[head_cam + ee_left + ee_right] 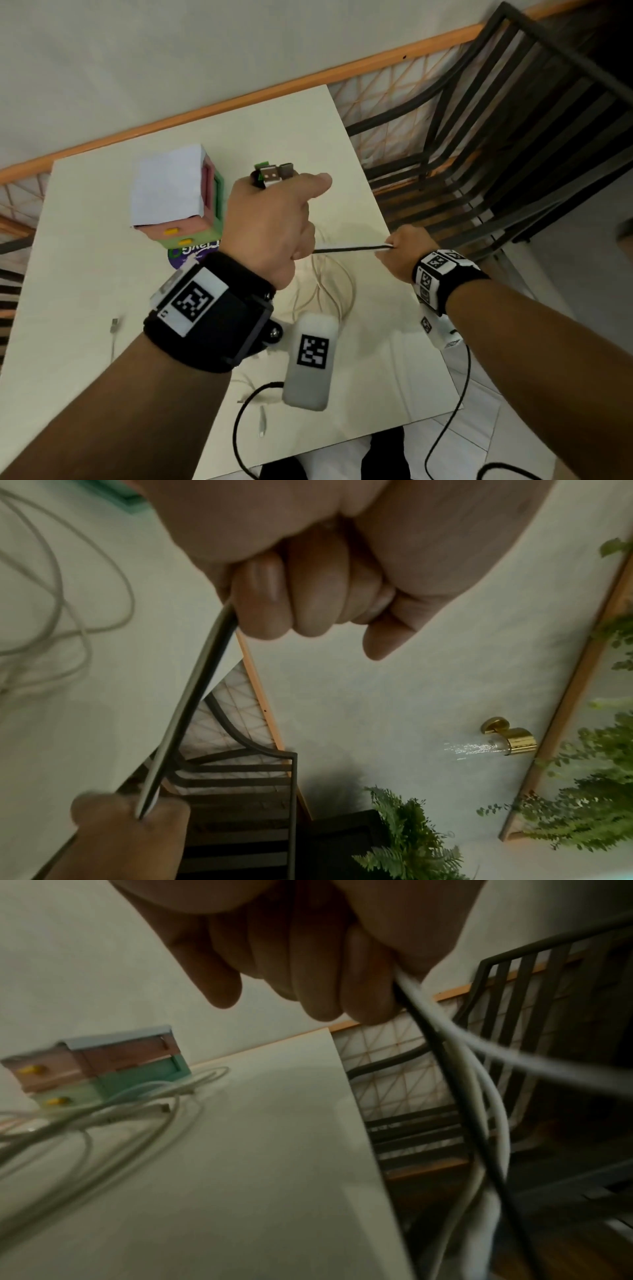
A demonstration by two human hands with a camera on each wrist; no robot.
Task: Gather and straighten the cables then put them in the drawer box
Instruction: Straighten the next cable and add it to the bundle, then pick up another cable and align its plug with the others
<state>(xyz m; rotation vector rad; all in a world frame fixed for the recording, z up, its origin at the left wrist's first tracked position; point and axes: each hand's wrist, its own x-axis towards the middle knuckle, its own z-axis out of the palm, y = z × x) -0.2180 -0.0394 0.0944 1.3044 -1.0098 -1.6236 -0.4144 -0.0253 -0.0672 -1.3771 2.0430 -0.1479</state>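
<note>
My left hand point(274, 216) is a fist round a bundle of black and white cables point(349, 247). Their USB plugs point(274, 173) stick out past its thumb. The bundle runs taut to my right hand point(400, 253), which grips it at the table's right edge. In the left wrist view the cables point(192, 702) leave my left hand point(308, 593) and reach the right hand point(126, 829). Below my right hand point(325, 961) the cables point(462, 1069) hang in loops off the table. The pink and green drawer box point(178, 202) stands behind my left hand, its drawers shut.
Loose white cables point(329, 284) lie coiled on the cream table point(85, 274), with plug ends at the left point(114, 325) and near the front edge point(262, 421). A black slatted chair point(479, 137) stands right of the table. A purple disc point(191, 257) lies under the box.
</note>
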